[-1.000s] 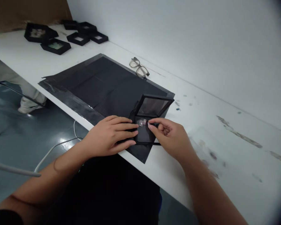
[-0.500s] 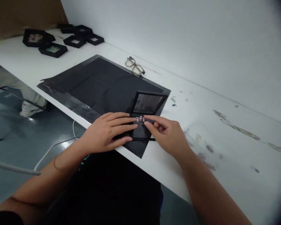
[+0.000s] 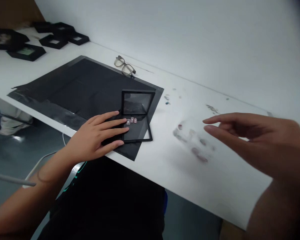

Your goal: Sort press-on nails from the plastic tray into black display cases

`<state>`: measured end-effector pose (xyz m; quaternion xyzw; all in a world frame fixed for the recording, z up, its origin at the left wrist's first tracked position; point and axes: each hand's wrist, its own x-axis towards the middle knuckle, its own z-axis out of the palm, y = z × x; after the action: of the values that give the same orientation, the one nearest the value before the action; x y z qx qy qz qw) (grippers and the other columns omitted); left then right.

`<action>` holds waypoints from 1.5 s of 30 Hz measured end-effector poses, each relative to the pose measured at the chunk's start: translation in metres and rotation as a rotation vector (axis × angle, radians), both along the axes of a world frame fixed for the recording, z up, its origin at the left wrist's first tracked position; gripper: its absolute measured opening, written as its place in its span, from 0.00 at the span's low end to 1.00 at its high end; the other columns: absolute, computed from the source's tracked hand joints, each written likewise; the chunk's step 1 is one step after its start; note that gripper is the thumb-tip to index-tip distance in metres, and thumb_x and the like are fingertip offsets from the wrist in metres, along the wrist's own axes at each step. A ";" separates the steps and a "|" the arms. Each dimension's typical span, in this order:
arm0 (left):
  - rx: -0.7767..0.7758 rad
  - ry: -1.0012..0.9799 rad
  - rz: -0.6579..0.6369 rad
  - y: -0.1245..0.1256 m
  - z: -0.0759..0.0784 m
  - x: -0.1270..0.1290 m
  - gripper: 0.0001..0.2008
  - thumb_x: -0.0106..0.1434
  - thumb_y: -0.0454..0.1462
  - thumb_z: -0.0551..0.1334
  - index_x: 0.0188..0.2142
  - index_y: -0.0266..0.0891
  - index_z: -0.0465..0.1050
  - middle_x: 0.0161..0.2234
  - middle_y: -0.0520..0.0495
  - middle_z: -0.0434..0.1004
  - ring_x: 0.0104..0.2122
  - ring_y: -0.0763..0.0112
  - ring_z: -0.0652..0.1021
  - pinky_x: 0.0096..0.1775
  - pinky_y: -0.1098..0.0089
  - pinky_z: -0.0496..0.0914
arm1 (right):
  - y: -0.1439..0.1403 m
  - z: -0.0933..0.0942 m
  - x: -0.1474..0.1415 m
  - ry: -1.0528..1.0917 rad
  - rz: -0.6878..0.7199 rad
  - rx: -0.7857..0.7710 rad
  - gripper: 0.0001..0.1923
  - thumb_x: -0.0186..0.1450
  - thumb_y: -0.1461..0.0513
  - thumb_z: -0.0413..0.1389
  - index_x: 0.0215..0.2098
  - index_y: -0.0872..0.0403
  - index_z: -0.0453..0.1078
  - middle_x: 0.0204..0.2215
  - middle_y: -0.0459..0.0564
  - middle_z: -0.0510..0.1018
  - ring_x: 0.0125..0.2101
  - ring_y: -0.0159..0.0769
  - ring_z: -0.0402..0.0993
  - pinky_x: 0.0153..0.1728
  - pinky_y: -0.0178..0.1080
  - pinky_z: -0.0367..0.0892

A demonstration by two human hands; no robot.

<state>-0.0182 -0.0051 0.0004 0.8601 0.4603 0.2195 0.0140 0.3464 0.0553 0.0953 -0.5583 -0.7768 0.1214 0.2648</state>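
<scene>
An open black display case [image 3: 151,134] lies on the black sheet [image 3: 65,83], its clear-windowed lid [image 3: 137,102] tilted up at the back. Three small pinkish pieces that look like press-on nails [image 3: 132,120] sit in a row inside, the leftmost bearing a white star shape. My left hand [image 3: 97,136] rests flat with fingers spread over the case's left edge, fingertips close to the star piece. Off to the right, my right hand [image 3: 255,143] hovers above the table, thumb and forefinger apart with nothing visible between them. Below its fingertips lie small loose pieces [image 3: 198,155], blurred, seemingly in clear plastic.
Eyeglasses [image 3: 125,65] lie by the sheet's far edge. Several black frames [image 3: 53,41] are gathered at the back left. Tiny bits [image 3: 167,103] and a torn brownish strip [image 3: 212,108] lie near the wall. A white cable [image 3: 37,166] hangs beside the table's front edge.
My right hand has left the pieces in the case and moved right, its fingers now apart. My left hand stays on the case. The whole view has shifted to the right.
</scene>
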 end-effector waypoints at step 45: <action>0.057 0.014 0.010 0.004 0.002 -0.003 0.18 0.65 0.39 0.64 0.55 0.49 0.74 0.57 0.49 0.76 0.53 0.58 0.78 0.55 0.58 0.69 | 0.026 -0.035 0.031 0.013 0.262 -0.361 0.10 0.66 0.52 0.59 0.35 0.48 0.76 0.31 0.45 0.78 0.26 0.31 0.71 0.24 0.35 0.66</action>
<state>-0.0208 -0.0013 0.0023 0.8594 0.4582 0.2265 -0.0148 0.3775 0.0813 0.0602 -0.4900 -0.8068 0.2955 0.1472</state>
